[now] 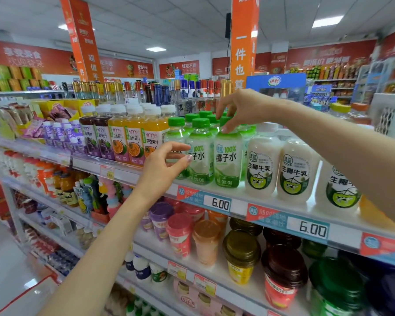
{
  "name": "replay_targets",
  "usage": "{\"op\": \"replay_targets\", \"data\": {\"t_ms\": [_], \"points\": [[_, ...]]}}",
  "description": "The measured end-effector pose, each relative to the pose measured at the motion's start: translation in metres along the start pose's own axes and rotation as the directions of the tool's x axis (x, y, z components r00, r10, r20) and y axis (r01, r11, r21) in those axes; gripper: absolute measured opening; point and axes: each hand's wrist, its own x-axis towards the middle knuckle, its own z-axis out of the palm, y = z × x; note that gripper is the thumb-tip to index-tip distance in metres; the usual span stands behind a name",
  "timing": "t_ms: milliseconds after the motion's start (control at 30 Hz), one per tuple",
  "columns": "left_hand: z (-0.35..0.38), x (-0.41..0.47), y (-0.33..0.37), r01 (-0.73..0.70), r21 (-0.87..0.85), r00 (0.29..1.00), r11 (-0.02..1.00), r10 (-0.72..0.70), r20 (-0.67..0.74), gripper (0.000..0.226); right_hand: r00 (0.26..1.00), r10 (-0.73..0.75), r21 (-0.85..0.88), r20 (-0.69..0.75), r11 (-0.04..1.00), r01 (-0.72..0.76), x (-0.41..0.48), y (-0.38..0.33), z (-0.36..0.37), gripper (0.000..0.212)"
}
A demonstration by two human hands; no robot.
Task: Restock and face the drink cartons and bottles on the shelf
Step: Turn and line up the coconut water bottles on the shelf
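Overhead, at the front edge of the top shelf (271, 202), a coconut water bottle (228, 160) was pinched at its green cap and neck by the right hand (240, 108), thumb laid on the shoulder and fingers curled behind. The left hand (167, 163) was held loosely open beside the neighbouring bottle (201, 160), fingertips near its label; whether contact was made could not be told. The bottle was set upright, label outward, packed between the same-brand neighbour and a row of white coconut milk bottles (263, 163), with juice bottles (132, 137) ranged further left. The bottle appeared to be full, so a moderate weight was to be expected. Its thin clear plastic was judged likely to give under a hard squeeze, and its glossy label sleeve to be slippery. The cap was judged a fair hold for turning the label to face. For lifting, a grip round the waist was thought safer, given the close-standing neighbours that could be knocked over.
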Motion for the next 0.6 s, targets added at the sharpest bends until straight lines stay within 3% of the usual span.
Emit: {"op": "replay_targets", "data": {"t_ms": [367, 600], "points": [[0.005, 0.035, 0.033, -0.12, 0.111, 0.989, 0.987, 0.11, 0.095, 0.019, 0.995, -0.019, -0.019, -0.102, 1.0, 0.017, -0.009, 0.006, 0.01, 0.041], [0.034, 0.101, 0.073, -0.265, 0.369, 0.954, 0.891, 0.185, 0.238, 0.031, 0.931, 0.065, 0.017, -0.359, 0.998, -0.063, -0.029, 0.026, -0.032, 0.023]]}}
